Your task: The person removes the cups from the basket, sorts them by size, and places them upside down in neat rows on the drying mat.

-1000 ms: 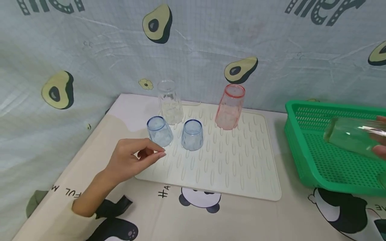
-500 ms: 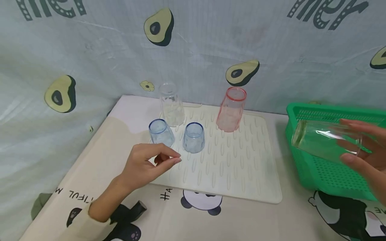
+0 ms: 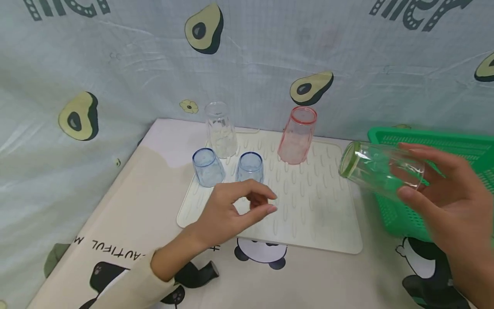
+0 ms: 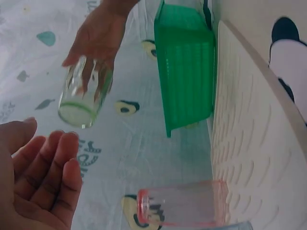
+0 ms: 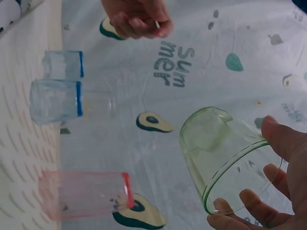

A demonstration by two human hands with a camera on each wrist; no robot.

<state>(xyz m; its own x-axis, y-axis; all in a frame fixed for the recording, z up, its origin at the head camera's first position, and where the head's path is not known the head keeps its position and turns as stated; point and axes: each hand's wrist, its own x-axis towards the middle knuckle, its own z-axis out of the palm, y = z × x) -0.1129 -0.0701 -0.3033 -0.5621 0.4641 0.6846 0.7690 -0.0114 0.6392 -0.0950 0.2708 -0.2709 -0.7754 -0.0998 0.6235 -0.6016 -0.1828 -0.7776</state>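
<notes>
My right hand grips a pale green glass by its mouth end. The glass is tilted nearly on its side, thick base toward the left, between the basket and the mat's right edge. Above the front of the white ribbed mat, my left hand hangs with loosely curved fingers and holds nothing. Behind it on the mat stand two short blue glasses, one at left and one partly covered by this hand. A tall clear glass and a tall pink glass stand farther back, narrower ends up.
A green plastic basket stands right of the mat, partly hidden by my right hand and the glass. The table has a panda-print cover. An avocado-print sheet hangs behind.
My right hand has come in from the right edge, carrying the green glass leftward out over the basket's left side. My left hand has moved right, across the front of the blue glasses.
</notes>
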